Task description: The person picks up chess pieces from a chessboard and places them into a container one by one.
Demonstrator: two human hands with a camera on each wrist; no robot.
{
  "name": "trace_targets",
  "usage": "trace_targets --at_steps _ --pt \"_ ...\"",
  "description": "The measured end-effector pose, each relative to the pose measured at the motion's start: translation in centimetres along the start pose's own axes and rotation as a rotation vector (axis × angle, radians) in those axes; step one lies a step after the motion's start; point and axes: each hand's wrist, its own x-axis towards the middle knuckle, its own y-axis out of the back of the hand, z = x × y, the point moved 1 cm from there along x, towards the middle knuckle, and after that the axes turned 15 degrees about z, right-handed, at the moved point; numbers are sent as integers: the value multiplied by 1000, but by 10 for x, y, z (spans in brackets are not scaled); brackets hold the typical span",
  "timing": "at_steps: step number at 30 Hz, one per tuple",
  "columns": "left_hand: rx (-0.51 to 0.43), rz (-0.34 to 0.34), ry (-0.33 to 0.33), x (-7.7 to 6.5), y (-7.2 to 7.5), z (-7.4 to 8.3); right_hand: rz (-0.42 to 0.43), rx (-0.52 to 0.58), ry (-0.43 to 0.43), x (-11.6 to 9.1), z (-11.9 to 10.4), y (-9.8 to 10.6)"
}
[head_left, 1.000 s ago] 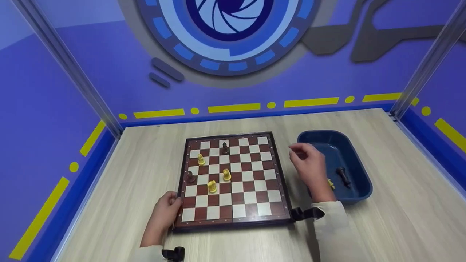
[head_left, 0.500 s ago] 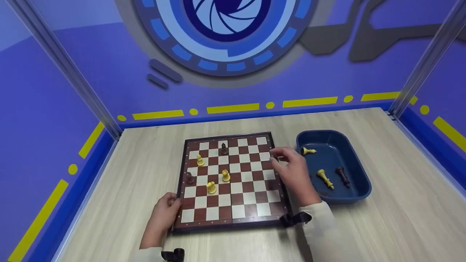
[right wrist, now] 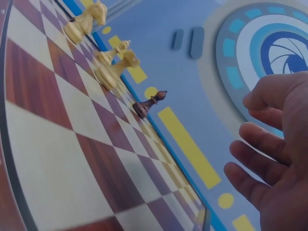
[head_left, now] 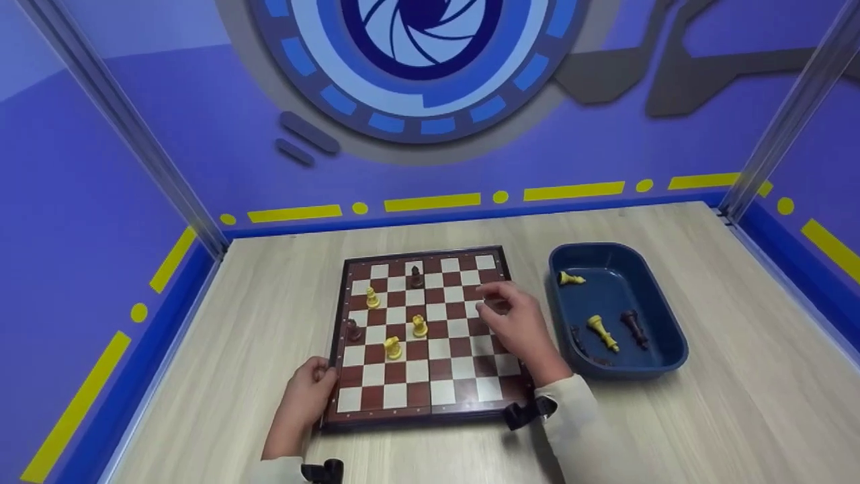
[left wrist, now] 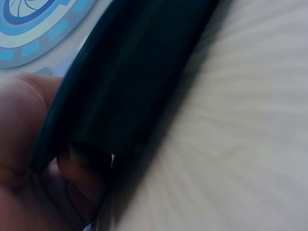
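A brown-and-white chessboard (head_left: 463, 386) lies on the table. My left hand (head_left: 306, 396) grips its left edge; the left wrist view shows fingers curled at the board's dark side (left wrist: 130, 72). Above the board's right half hovers my right hand (head_left: 516, 326), fingers loosely bent and apart, nothing between them. Several pieces stand upright on the left half: a yellow knight (head_left: 392, 347), a yellow rook (head_left: 419, 326), a yellow bishop (head_left: 372, 298), a dark bishop (head_left: 416, 276) and a dark piece (head_left: 353, 329) at the left border.
A blue tray (head_left: 662, 296) stands right of the board. Inside lie two yellow pieces, one yellow piece (head_left: 603, 333) near the middle and one yellow piece (head_left: 572, 278) at the upper left, plus several dark pieces such as the dark piece (head_left: 633, 328). Patterned walls (head_left: 430, 181) enclose the table.
My right hand has moved left from the tray's edge to over the board's right half, uncovering pieces in the tray. My left hand has stayed at the board's edge.
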Motion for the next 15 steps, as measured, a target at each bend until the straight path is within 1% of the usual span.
trace_targets --at_steps 4,11,15 --pt "-5 0 -4 0 -2 0 -3 -3 -13 -2 1 -5" --pt "1 0 -8 0 0 1 -14 -12 -29 -3 -1 -19" --pt "-2 -1 -15 0 1 0 -48 -11 -19 -6 -2 -28"
